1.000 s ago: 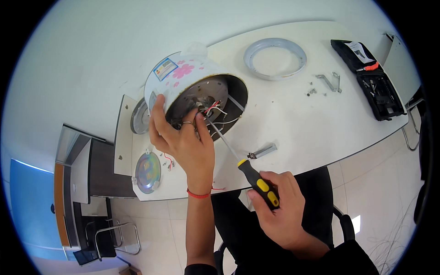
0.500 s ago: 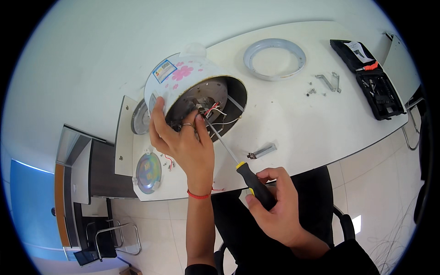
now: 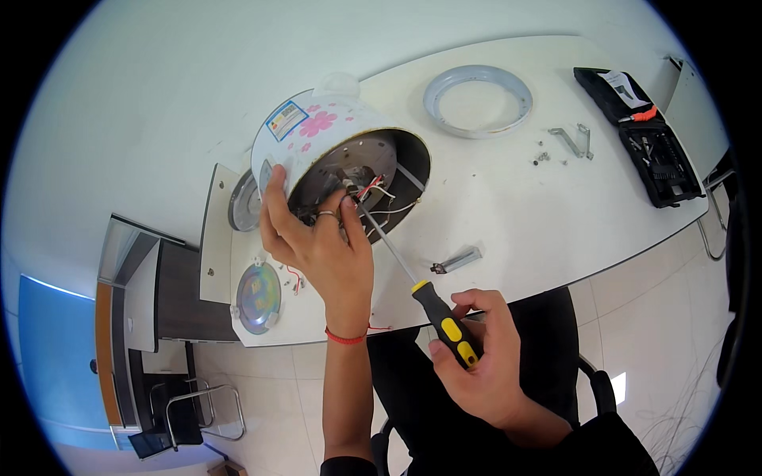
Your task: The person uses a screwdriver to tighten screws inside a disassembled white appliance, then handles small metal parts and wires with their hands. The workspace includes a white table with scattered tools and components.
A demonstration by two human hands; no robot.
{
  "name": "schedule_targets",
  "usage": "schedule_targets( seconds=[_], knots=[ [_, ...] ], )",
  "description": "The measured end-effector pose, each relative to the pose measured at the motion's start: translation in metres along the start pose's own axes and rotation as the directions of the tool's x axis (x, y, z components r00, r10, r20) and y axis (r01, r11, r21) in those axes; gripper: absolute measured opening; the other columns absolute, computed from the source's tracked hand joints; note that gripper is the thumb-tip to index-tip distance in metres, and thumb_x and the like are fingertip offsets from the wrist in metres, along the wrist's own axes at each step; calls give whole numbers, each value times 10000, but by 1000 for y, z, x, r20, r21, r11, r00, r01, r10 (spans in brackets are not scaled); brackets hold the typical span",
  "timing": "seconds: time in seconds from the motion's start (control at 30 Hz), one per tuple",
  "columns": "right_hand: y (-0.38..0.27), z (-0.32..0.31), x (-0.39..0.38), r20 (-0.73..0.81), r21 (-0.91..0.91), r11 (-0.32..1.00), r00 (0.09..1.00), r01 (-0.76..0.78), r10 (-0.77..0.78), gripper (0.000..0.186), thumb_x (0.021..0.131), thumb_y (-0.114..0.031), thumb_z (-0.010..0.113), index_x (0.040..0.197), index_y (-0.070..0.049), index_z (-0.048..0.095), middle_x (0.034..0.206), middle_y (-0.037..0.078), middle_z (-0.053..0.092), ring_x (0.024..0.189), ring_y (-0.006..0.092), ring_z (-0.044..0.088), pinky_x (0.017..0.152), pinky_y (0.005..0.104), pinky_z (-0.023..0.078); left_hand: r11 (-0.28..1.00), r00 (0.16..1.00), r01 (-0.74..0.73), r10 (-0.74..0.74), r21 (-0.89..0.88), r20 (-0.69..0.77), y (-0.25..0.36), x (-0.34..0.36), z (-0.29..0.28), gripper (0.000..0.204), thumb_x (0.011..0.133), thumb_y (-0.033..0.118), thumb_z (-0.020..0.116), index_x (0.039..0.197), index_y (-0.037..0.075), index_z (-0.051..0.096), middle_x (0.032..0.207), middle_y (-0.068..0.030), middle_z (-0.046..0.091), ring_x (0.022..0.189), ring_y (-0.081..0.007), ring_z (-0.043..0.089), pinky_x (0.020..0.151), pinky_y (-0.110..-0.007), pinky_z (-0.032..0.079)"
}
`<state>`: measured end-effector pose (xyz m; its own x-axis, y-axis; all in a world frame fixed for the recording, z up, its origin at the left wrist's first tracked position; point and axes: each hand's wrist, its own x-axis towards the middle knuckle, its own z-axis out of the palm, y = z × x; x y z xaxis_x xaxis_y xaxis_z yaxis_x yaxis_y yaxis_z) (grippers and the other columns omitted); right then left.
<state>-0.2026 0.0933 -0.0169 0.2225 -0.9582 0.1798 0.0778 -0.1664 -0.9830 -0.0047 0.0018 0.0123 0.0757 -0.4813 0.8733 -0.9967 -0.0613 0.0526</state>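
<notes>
A white rice cooker body [image 3: 341, 124] with pink flowers lies tilted on the table, its open underside toward me, showing a metal plate and red and white wires [image 3: 376, 189]. My left hand [image 3: 324, 246] grips its near rim: some fingers lie on the outer wall, while the thumb and ringed finger are inside beside the wiring. What those fingertips touch is partly hidden. My right hand [image 3: 490, 363] is closed loosely round the black-and-yellow handle of a screwdriver [image 3: 444, 319]. The screwdriver's shaft runs up into the underside, its tip beside my left thumb.
A grey ring [image 3: 435, 101] lies at the back, with metal brackets [image 3: 570, 143] and several screws to its right. An open black tool case [image 3: 663, 163] stands far right. Nearer are a metal piece [image 3: 457, 261] and a round shiny plate [image 3: 259, 298]. A metal lid-like disc [image 3: 243, 202] leans behind the cooker.
The screwdriver's handle has turned in my right hand, so its yellow patches now face up. My left hand and the cooker have stayed almost in place.
</notes>
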Motion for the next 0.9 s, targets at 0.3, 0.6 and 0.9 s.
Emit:
schedule_targets(
  seconds=[0.3,0.6,0.9],
  knots=[
    [0,-3,0,6,-37,999,1000,3,-3,556,840,15,755,1337,26,506,1106,158,562,911,234,628,766,336,544,1000,1000,6,-6,-2,6,1,1,1,123,893,104,737,909,-3,796,1634,-158,387,1432,-409,309,1138,-481,310],
    [3,3,-2,-34,-82,992,995,95,-99,500,850,6,769,1302,9,554,1139,166,546,848,268,626,725,343,538,1000,1000,-3,3,-1,18,1,1,0,122,893,96,735,902,-8,798,1637,-158,383,1431,-403,307,1137,-480,312],
    [3,3,0,-44,-101,983,986,154,-159,472,859,-37,793,1280,18,588,1019,141,644,801,267,660,720,329,537,1000,999,-19,20,-16,35,0,2,-1,118,877,79,733,952,11,793,1635,-167,367,1440,-442,295,1149,-510,283]
  ],
)
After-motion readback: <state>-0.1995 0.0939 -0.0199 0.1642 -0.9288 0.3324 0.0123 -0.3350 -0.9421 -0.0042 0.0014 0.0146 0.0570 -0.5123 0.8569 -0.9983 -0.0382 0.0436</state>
